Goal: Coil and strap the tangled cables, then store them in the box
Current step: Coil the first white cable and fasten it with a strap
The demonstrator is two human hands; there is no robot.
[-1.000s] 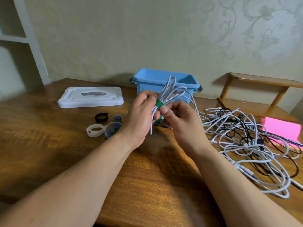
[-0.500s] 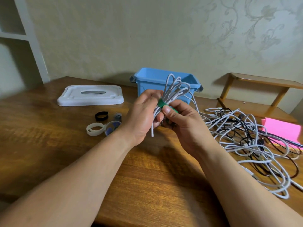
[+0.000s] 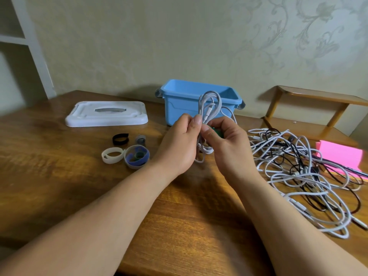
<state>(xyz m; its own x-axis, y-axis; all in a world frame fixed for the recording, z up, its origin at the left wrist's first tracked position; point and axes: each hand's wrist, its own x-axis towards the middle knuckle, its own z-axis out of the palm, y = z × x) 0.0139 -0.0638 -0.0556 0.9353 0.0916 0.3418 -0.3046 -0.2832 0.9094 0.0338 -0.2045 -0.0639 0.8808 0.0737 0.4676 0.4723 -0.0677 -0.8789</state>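
A coiled white cable [image 3: 209, 108] stands upright above the table, its loops showing above and below my hands. My left hand [image 3: 179, 144] grips the bundle's middle from the left. My right hand [image 3: 227, 144] holds it from the right, fingers curled round a green strap [image 3: 214, 130] that is mostly hidden between thumb and fingers. Behind the hands sits the open blue box [image 3: 179, 104]. A tangled pile of white and black cables [image 3: 302, 168] lies on the table to the right.
The box's white lid [image 3: 107, 114] lies at the back left. Loose straps lie left of my hands: a black one [image 3: 120, 139], a white one [image 3: 112, 155], and a blue roll [image 3: 137, 156]. A pink pad [image 3: 340, 156] and a wooden shelf [image 3: 318, 98] are at the right.
The bundle has turned more upright between my hands, and the green strap has slipped from plain view to mostly hidden behind my right thumb. Both hands have shifted slightly.
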